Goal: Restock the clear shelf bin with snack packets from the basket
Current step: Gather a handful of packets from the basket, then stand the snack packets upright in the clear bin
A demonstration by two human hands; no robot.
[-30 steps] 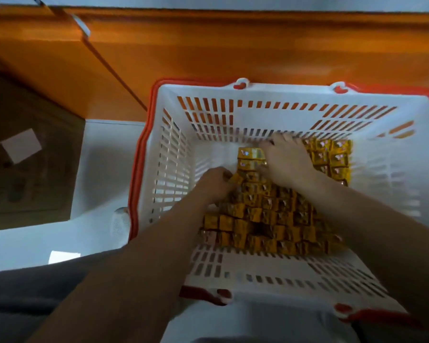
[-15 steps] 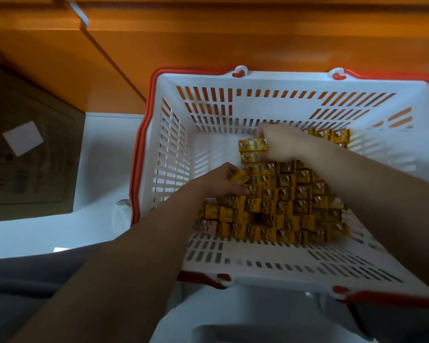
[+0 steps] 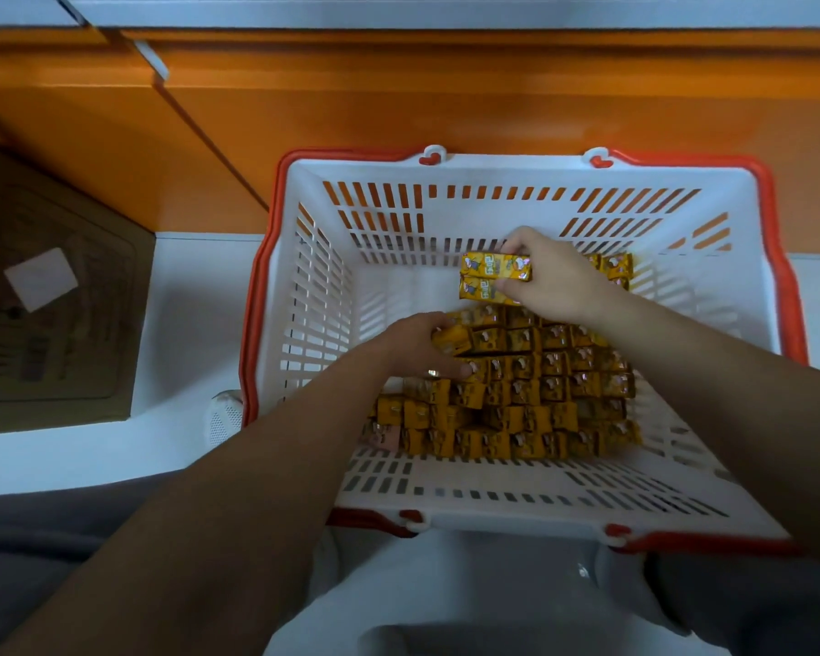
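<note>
Orange cabinet fronts (image 3: 398,111) rise behind the red-rimmed white basket (image 3: 446,175), which holds a dense block of yellow snack packets (image 3: 555,376); the clear shelf bin is not in view. The right hand (image 3: 559,281) pinches two stacked packets (image 3: 493,277) between thumb and fingers, and the left hand (image 3: 408,348) curls its fingers round one packet (image 3: 453,340) at the block's left edge. Judgement: picking stage, nearly all stock yet to be transferred.

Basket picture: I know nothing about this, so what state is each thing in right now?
basket, upright, open-topped, partly filled.
packet pile, stacked in rows on the basket floor.
right hand, fingers pinching two packets at the pile's far end.
left hand, fingers curled round one tilted packet at the pile's left edge.
cardboard box, lying beside the basket, top shut.
</note>
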